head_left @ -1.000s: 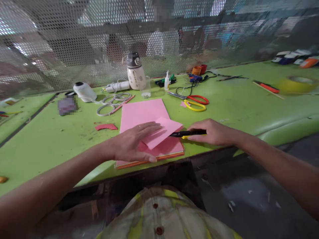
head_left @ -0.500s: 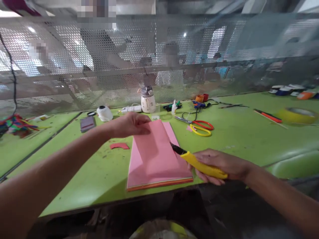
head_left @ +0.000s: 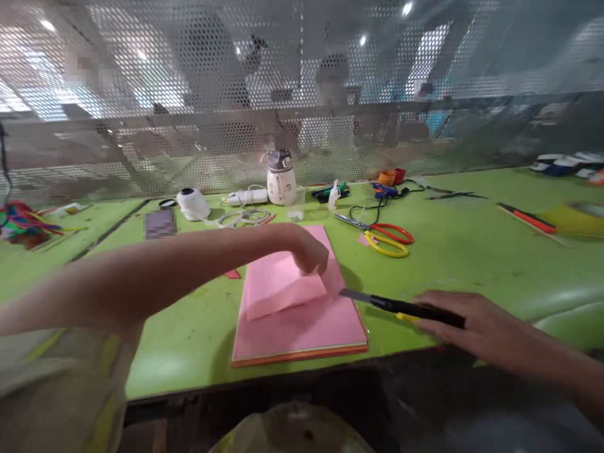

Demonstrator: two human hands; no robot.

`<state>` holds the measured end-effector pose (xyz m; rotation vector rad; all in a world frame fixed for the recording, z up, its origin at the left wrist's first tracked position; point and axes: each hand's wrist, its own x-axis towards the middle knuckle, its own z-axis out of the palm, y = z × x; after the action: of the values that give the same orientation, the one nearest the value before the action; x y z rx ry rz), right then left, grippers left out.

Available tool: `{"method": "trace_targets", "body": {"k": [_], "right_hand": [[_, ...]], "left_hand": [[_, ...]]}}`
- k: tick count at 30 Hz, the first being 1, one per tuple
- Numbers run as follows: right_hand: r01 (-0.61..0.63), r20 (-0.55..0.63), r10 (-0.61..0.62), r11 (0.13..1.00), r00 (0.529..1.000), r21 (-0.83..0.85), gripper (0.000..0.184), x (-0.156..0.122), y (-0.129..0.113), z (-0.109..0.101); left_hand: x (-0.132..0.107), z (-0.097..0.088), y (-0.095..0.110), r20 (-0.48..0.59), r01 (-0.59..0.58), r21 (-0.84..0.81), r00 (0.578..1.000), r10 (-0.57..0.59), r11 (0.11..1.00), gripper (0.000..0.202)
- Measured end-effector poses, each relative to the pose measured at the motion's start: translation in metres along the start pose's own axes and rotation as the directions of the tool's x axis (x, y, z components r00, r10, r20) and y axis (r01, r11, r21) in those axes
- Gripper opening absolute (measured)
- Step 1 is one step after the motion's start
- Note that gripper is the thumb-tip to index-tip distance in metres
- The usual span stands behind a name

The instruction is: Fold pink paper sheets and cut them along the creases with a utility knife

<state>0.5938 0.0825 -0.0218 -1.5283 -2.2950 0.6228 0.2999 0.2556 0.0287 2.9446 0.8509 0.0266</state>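
Note:
A pink paper sheet, bent over with its near edge raised, lies on a stack of pink paper with orange layers beneath. My left hand reaches across the stack, closed on the sheet at its right side; the fingertips are partly hidden. To the right of the stack, my right hand is wrapped round a utility knife with a black and yellow body. The knife's blade is out and points left, over the stack's right edge. Behind the stack rests a pair of scissors with red and yellow handles.
A green table bears a bottle, a clear cup, a glue bottle, a white thread spool and a yellow tape roll. A perforated metal screen stands behind, with people beyond it.
My left hand has moved right and down, carrying the sheet's upper part across the stack. My right hand has drawn the knife back to the right, away from the sheet, and turned it.

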Motion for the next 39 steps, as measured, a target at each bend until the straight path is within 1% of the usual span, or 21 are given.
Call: {"method": "trace_targets", "body": {"k": [1,2,3,4,5,7,8,9,11,13,15,17,20,22,23,26,29,32,34,37,39], "right_hand": [[0.030,-0.030,-0.031,0.999,0.999,-0.039,0.041,0.004,0.002,0.002],[0.060,-0.044,-0.063,0.996,0.997,-0.071,0.041,0.009,0.003,0.005],[0.082,-0.048,-0.087,0.992,0.995,-0.097,0.041,0.013,0.005,0.007],[0.099,-0.048,-0.105,0.988,0.993,-0.117,0.041,0.016,0.006,0.009],[0.110,-0.054,-0.118,0.985,0.992,-0.133,0.042,0.020,0.008,0.011],[0.121,-0.073,-0.133,0.981,0.988,-0.154,0.042,0.026,0.009,0.013],[0.121,-0.075,-0.135,0.979,0.988,-0.161,0.042,0.029,0.009,0.014],[0.123,-0.071,-0.136,0.978,0.988,-0.168,0.041,0.032,0.009,0.014],[0.128,-0.055,-0.140,0.975,0.989,-0.184,0.039,0.037,0.008,0.014],[0.128,-0.048,-0.140,0.972,0.989,-0.196,0.036,0.041,0.008,0.014],[0.120,-0.045,-0.131,0.972,0.990,-0.200,0.032,0.043,0.009,0.015],[0.116,-0.040,-0.126,0.973,0.991,-0.202,0.030,0.043,0.010,0.016],[0.135,-0.039,-0.147,0.967,0.988,-0.216,0.030,0.043,0.009,0.019],[0.161,-0.052,-0.178,0.959,0.983,-0.233,0.031,0.043,0.008,0.020],[0.174,-0.060,-0.193,0.955,0.979,-0.241,0.031,0.043,0.007,0.020],[0.206,-0.068,-0.230,0.946,0.971,-0.252,0.029,0.043,0.004,0.021],[0.233,-0.042,-0.251,0.937,0.967,-0.260,0.027,0.045,0.000,0.022],[0.257,-0.030,-0.275,0.928,0.961,-0.270,0.025,0.049,-0.001,0.022],[0.273,-0.034,-0.293,0.923,0.956,-0.270,0.025,0.054,-0.001,0.023],[0.315,-0.005,-0.326,0.917,0.945,-0.244,0.024,0.061,0.001,0.024],[0.349,0.031,-0.350,0.912,0.936,-0.215,0.024,0.067,0.001,0.024]], "left_hand": [[-0.002,0.008,0.005,0.103,-0.065,-0.025,0.992,0.067,0.998,0.035],[-0.006,0.012,0.008,0.180,-0.114,-0.050,0.976,0.121,0.992,0.042],[-0.013,0.014,0.009,0.230,-0.150,-0.071,0.959,0.163,0.986,0.049],[-0.021,0.015,0.009,0.250,-0.170,-0.084,0.950,0.186,0.982,0.054],[-0.030,0.014,0.007,0.247,-0.179,-0.091,0.949,0.196,0.980,0.060],[-0.050,0.015,0.002,0.163,-0.173,-0.100,0.969,0.188,0.980,0.070],[-0.060,0.017,0.000,0.112,-0.141,-0.119,0.982,0.155,0.983,0.070],[-0.070,0.020,-0.001,0.065,-0.082,-0.137,0.994,0.092,0.987,0.069],[-0.089,0.029,-0.001,-0.001,0.043,-0.167,0.999,-0.044,0.985,0.065],[-0.103,0.040,0.002,-0.037,0.173,-0.181,0.983,-0.182,0.968,0.072],[-0.115,0.049,0.008,-0.036,0.281,-0.175,0.956,-0.292,0.944,0.084],[-0.122,0.057,0.015,-0.022,0.333,-0.160,0.940,-0.340,0.929,0.098],[-0.129,0.066,0.021,-0.041,0.326,-0.138,0.942,-0.334,0.935,0.112],[-0.132,0.072,0.021,-0.071,0.300,-0.127,0.948,-0.310,0.946,0.109],[-0.133,0.075,0.020,-0.084,0.285,-0.126,0.951,-0.297,0.950,0.103],[-0.135,0.079,0.016,-0.104,0.260,-0.141,0.956,-0.276,0.955,0.077],[-0.132,0.080,0.014,-0.145,0.244,-0.150,0.953,-0.265,0.958,0.062],[-0.127,0.081,0.015,-0.220,0.215,-0.122,0.946,-0.238,0.969,0.055],[-0.123,0.085,0.017,-0.257,0.219,-0.077,0.938,-0.232,0.973,0.052],[-0.121,0.092,0.019,-0.280,0.228,-0.021,0.933,-0.225,0.973,0.049],[-0.122,0.093,0.019,-0.267,0.226,-0.001,0.939,-0.218,0.974,0.049]]}}
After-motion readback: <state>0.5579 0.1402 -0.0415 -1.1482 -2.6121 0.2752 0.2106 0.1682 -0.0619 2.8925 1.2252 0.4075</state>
